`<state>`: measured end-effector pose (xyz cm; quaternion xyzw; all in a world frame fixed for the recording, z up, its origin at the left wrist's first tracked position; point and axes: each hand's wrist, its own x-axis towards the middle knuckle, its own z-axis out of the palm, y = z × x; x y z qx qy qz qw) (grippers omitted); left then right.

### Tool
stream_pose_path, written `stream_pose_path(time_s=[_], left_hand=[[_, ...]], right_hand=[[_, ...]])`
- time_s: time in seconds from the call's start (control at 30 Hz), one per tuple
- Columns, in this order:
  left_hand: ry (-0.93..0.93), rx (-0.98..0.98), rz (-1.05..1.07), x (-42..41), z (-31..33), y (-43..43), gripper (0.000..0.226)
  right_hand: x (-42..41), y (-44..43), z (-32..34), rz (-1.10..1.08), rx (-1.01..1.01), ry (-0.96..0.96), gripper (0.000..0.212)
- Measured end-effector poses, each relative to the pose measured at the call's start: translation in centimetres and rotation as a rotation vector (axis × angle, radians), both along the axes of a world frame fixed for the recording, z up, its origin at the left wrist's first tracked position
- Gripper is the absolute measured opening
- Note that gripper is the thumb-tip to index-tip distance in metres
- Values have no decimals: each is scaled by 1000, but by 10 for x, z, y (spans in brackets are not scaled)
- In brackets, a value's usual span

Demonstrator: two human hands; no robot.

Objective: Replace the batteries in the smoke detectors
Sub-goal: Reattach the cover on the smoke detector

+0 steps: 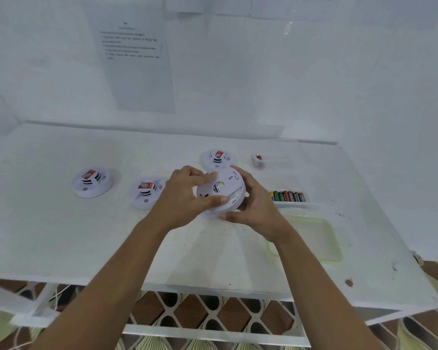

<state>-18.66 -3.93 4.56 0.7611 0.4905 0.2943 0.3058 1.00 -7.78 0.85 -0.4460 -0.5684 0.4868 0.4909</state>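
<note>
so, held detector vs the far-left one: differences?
The held detector is lifted and tilted, gripped by the left hand and right hand; the far-left detector lies flat, untouched. The held detector shows its flat side; the far-left detector shows its domed face with a red label. Both are round and white.

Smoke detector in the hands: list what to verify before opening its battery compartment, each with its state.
1. Both hands grip the smoke detector: left hand, right hand. Ok.
2. Its flat labelled side faces the camera. Ok.
3. Battery compartment open. Cannot tell.
4. The row of batteries lies right of the hands. Ok.
5. A green-rimmed container sits near the right forearm. Ok.
</note>
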Motion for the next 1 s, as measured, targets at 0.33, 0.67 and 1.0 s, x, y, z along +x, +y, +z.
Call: stream_pose_path(time_s=[0.33, 0.67, 1.0], left_hand=[[-46, 36, 3, 0, -1, -4, 64], [-49, -5, -100, -14, -2, 2, 66], [-14, 54, -126, -18, -4, 12, 62]], right_hand=[[1, 0, 3, -6, 18, -19, 96], [-2, -1, 8, -29, 17, -21, 94], [-3, 0, 9, 4, -4, -28, 95]])
